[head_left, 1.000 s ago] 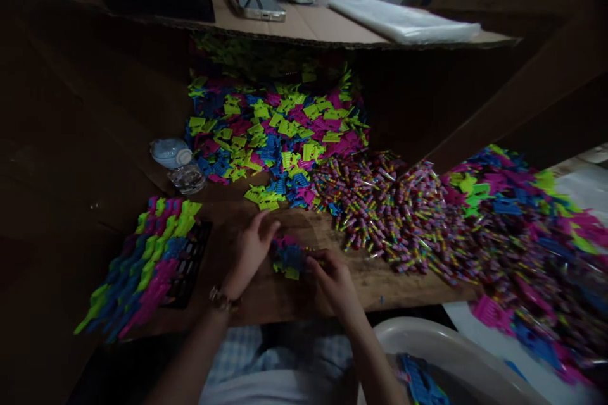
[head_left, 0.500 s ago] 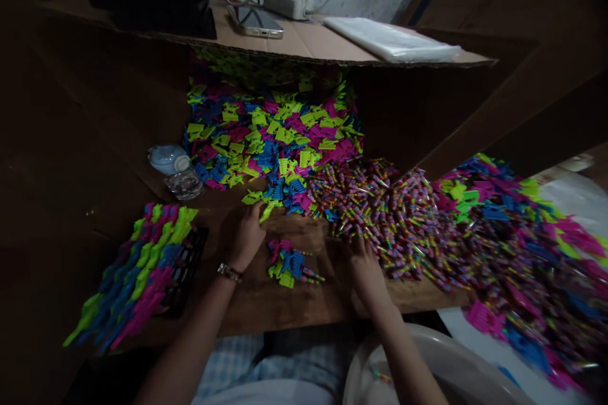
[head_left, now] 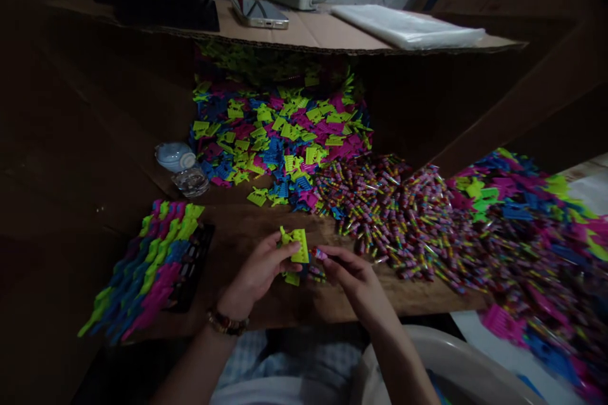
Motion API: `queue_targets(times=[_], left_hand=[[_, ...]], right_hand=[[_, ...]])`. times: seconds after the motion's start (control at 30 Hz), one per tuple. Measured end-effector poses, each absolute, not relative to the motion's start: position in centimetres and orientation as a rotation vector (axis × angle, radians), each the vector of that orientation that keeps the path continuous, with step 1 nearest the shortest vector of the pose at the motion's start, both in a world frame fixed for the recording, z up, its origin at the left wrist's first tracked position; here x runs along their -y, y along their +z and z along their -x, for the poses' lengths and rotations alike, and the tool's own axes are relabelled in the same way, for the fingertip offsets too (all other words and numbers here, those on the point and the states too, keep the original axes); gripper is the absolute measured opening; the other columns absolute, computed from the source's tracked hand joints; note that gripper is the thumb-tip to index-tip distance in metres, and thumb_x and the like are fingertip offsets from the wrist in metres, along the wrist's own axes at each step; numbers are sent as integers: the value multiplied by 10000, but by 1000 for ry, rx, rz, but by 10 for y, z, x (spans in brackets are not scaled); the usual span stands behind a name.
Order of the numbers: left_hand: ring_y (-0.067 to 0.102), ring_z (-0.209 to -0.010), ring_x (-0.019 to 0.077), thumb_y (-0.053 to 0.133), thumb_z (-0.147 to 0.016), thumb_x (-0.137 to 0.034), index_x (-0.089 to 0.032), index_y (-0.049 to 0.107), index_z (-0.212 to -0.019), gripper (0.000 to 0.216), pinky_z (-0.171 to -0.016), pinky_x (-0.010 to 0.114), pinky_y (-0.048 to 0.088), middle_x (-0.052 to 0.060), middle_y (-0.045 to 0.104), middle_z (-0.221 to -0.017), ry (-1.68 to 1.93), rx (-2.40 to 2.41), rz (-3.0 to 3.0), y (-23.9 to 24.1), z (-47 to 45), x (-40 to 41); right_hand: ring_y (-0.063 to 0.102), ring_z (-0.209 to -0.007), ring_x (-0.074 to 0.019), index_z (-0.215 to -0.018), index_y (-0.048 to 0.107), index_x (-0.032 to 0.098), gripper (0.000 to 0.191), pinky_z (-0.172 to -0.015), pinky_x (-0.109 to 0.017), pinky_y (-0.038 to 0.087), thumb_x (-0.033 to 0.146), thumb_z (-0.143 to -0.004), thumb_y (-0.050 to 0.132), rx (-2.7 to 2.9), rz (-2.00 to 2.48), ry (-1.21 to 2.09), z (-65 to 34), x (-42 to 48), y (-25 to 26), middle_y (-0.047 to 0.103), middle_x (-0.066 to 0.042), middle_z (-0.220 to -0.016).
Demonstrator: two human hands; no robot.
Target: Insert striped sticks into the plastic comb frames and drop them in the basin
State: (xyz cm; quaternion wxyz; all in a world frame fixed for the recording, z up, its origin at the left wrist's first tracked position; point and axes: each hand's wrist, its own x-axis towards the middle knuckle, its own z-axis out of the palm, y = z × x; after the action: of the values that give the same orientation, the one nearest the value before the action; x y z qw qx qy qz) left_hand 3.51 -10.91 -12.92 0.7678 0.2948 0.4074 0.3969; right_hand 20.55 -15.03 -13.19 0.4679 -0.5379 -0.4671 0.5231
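Observation:
In front of me, my left hand (head_left: 254, 273) pinches a yellow-green plastic piece (head_left: 298, 245) with a ridged block and a figure-like side. My right hand (head_left: 360, 281) holds a small pink-wrapped stick (head_left: 318, 254) between thumb and fingertips. The stick's end is close to the block's right edge; whether they touch I cannot tell. Below the hands, a few plastic pieces with colourful sticks (head_left: 316, 274) lie on the wooden board (head_left: 228, 215), partly hidden by my left hand. A large pile of similar sticks (head_left: 403, 221) spreads to the right.
Loose yellow, blue and pink plastic pieces (head_left: 285, 133) are heaped under a cardboard shelf (head_left: 304, 28). Rows of coloured pieces (head_left: 147, 266) stand in a black rack (head_left: 196, 272) at left. A clear bottle (head_left: 175, 157) lies behind it. A pale tub (head_left: 456, 361) sits below the board.
My left hand has come back from the heap toward the middle with the yellow-green piece. My right hand has moved left from the stick pile, holding one stick.

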Motion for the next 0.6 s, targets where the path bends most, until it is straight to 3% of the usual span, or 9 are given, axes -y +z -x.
queue_targets(times=[0.2,0.43,0.6], left_hand=[[554,-596,75,767,-641,-321,-138,671,-916,343,-423,131,392,27,632,-771,781,-823,-662,-120,-33,115],[533,-597,70,768,-643,-318,-168,666,-1048,444,-422,130,351,48,640,-823,709,-789,-646,-124,-29,119],[537,-598,90,753,-657,-360,-146,637,-1098,503,-415,144,351,54,648,-817,711,-856,-769,-127,-26,117]], right_hand=[[591,-655,-126,-848,705,186,245,-621,-243,471,381,-701,727,850,1181,1601,-203,151,-135,679,-19,-773],[367,-421,-58,-793,657,163,268,-399,-168,268,398,-692,737,704,1067,1708,-196,153,-139,548,30,-541],[452,-499,-73,-761,638,172,283,-466,-173,339,412,-673,761,746,1052,1647,-194,155,-145,587,15,-588]])
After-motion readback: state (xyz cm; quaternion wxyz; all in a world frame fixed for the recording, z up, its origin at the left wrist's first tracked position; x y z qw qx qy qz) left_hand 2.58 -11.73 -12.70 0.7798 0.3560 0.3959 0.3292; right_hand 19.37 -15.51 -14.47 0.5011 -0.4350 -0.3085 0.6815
